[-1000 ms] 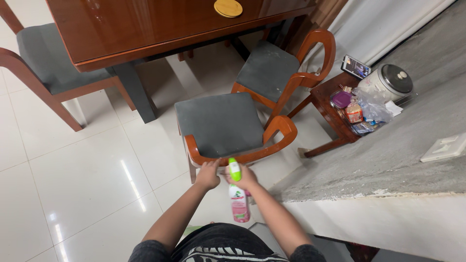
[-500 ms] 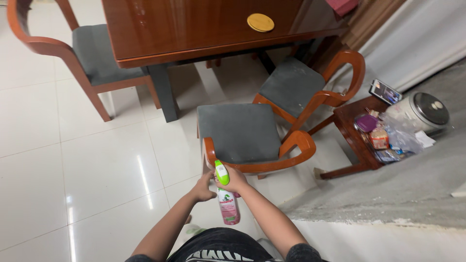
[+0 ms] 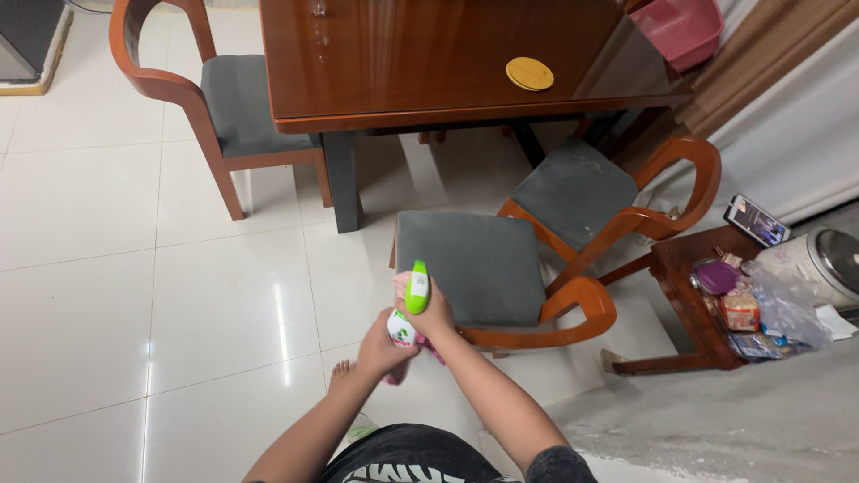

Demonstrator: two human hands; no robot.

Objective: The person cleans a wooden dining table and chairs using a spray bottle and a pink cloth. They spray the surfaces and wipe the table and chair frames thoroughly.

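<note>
Spray bottle [image 3: 410, 309], pink body with white label and green trigger head: held in front of the person, just above the near edge of the nearest chair [image 3: 488, 268], tilted with the green head uppermost. Right hand [image 3: 434, 313]: wrapped round the neck of the bottle below the green head, fingers closed on it. Left hand [image 3: 385, 347]: cupped under the lower body of the bottle, fingers curled against it; how tightly they press cannot be told. Both forearms reach forward from the bottom edge, above a dark garment with a white pattern. One bare foot [image 3: 340, 371] shows on the floor just left of the left forearm. Nearest chair: orange-brown wooden frame with curved arm, grey cushioned seat, standing on white glossy floor tiles [image 3: 134, 295]. Second chair [image 3: 591, 183] of the same kind: behind and to the right, partly tucked under the table. Third chair [image 3: 224, 107]: at the table's left side. Table [image 3: 420, 54]: dark polished wood, bearing a round yellow disc [image 3: 529, 73] near its right edge. Pink basket [image 3: 684, 27]: beyond the table's far right corner. Small wooden side table [image 3: 707, 304]: at the right, carrying a purple-lidded container [image 3: 718, 275], packets and a clear plastic bag [image 3: 787, 300]. Phone [image 3: 756, 220]: propped just behind the side table. White cooker with metal lid [image 3: 832, 264]: at the right edge.
</note>
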